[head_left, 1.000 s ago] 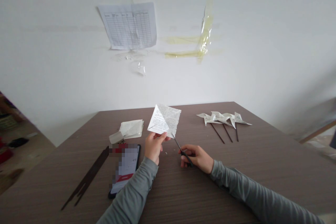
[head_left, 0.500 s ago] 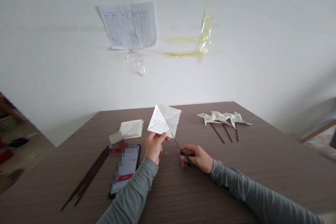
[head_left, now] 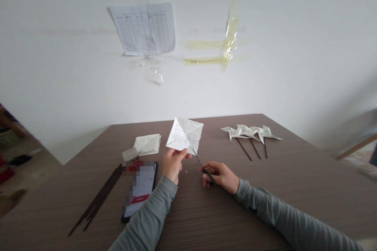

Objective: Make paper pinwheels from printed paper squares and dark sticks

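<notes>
My left hand (head_left: 172, 164) pinches a square of printed paper (head_left: 185, 135), folded along a diagonal and held upright above the table. My right hand (head_left: 220, 176) is shut on a pair of dark scissors (head_left: 205, 171). Their narrow blades point up and left, and the tips reach the paper's lower corner area, close to my left fingers. The scissors' handles are mostly hidden inside my right hand. A few tiny paper scraps (head_left: 186, 171) lie on the table between my hands.
On the brown wood-grain table (head_left: 265, 200) lie paper pinwheels on dark sticks (head_left: 250, 135), a paper stack (head_left: 146, 144), a pixelated phone (head_left: 140, 190) under my left sleeve, and loose dark sticks (head_left: 97, 200). The floor lies beyond the table's left edge.
</notes>
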The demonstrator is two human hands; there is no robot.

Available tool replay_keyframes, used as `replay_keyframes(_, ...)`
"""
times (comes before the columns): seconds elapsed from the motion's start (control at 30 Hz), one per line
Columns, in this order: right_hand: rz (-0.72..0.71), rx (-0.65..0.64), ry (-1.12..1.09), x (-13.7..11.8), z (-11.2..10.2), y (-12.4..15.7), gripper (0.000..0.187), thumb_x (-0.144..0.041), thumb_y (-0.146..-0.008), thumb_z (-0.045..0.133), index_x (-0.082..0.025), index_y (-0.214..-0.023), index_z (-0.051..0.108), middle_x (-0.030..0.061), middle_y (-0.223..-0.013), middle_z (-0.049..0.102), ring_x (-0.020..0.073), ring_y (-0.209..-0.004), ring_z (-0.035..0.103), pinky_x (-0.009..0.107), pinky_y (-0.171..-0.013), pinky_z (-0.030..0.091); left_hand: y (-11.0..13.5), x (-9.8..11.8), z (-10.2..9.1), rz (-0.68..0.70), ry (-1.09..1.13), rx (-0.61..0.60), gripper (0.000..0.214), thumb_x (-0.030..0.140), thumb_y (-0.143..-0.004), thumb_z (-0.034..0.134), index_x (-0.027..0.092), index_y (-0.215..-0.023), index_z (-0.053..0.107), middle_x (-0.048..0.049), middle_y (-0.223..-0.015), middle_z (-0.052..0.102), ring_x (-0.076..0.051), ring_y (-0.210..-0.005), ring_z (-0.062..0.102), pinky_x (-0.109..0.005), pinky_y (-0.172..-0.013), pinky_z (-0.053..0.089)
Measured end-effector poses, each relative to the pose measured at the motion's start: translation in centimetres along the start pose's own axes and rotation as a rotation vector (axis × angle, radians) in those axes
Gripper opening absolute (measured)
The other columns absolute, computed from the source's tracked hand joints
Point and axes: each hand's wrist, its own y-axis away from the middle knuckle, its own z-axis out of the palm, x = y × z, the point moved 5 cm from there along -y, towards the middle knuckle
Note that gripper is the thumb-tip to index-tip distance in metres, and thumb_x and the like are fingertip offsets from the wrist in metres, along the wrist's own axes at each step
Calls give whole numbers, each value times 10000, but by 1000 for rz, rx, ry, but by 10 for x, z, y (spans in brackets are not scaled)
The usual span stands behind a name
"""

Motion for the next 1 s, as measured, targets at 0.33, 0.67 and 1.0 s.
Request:
replay_keyframes(0.33, 7, 11, 11, -4, 2, 0, 818, -986, -882, 1035, -252, -1139, 784, 27, -815, 869, 222, -729, 732, 413, -798, 624, 3, 2, 2, -22, 16, -3, 256, 204, -786, 1008, 206, -922, 791, -40, -835, 895, -213, -682, 884, -180, -418, 261)
replay_keyframes(0.67, -2, 19, 7, -3, 1, 0, 786, -954, -896, 1045, -247, -1130, 794, 32, -805, 864, 227, -730, 734, 406, -785, 635, 4, 4, 3, -26, 12, 13, 183, 174, -796, 947, 203, -905, 803, -54, -838, 900, -223, -685, 881, -199, -425, 257)
replay_keyframes(1.0, 3, 42, 9, -5, 2, 1, 751, -920, -890, 1056, -246, -1107, 804, 50, -799, 867, 246, -726, 740, 419, -781, 633, 3, 1, 3, -30, -10, 8, 256, 170, -792, 1009, 227, -905, 787, -51, -854, 910, -247, -722, 905, -198, -427, 263)
